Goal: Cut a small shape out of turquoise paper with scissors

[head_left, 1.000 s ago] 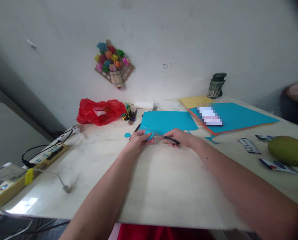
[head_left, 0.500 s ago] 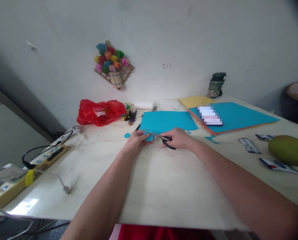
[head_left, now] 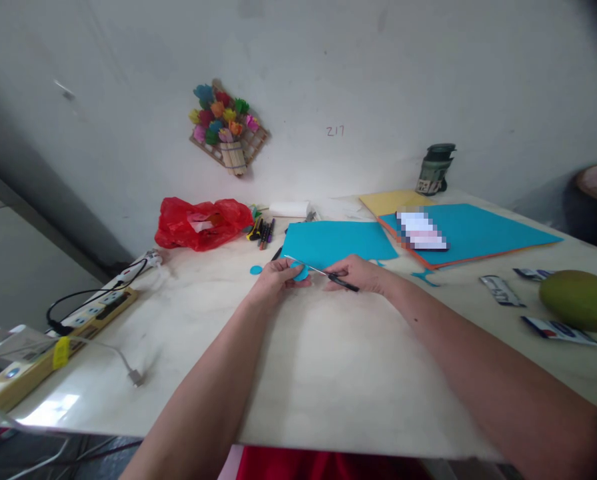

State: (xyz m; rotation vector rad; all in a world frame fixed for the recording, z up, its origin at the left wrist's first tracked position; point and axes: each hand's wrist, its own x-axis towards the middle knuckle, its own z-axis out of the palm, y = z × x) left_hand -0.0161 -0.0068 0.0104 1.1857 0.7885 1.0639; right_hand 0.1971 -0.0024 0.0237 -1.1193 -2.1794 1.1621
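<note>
Head view: left hand (head_left: 277,279) is gripping disc (head_left: 301,271); right hand (head_left: 354,274) is working scissors (head_left: 341,282); slipping blades could nick fingertips.

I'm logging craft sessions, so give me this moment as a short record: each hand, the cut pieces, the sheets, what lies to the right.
left hand: left hand pinching a small blue paper piece
right hand: right hand holding scissors, blades at that piece
cut pieces: blue disc left of the hands; blue scrap to the right
sheets: blue sheet beyond the hands; larger blue sheet under a phone
far right: green fruit beside small packets
</note>
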